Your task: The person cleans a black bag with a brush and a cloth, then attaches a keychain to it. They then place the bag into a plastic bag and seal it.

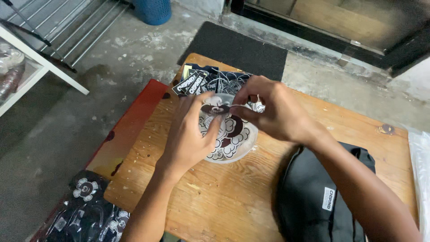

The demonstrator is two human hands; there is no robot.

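**A:** At the middle of the wooden bench (pixel 233 197), what do the two hands hold?

**B:** Both hold one small dark oval sticker (pixel 216 109). The left hand (pixel 190 134) pinches its left end between thumb and fingertips; the right hand (pixel 273 110) pinches its right end, fingers closed on it. The sticker is lifted, level, just above a larger round sticker sheet (pixel 230 136).

**A:** Describe that sheet.

**B:** It is white-edged, printed with a dark red and white cartoon pattern, and lies flat on the bench directly under the hands.

**A:** What lies behind the hands?

**B:** A stack of black packets (pixel 210 80) with white print, fanned at the far edge of the bench, touching the round sheet's far side.

**A:** And to the near right?

**B:** A folded black garment (pixel 313 197) with a small white label, resting on the bench under the right forearm.

**A:** To the left?

**B:** A red board (pixel 130 130) lies alongside the bench. At its near end rests black fabric (pixel 85 210) printed with white cartoon figures. A white rack (pixel 49 62) and a blue basket (pixel 152 10) stand farther off on the concrete floor (pixel 58 134); a dark mat (pixel 242 51) lies beyond the bench.
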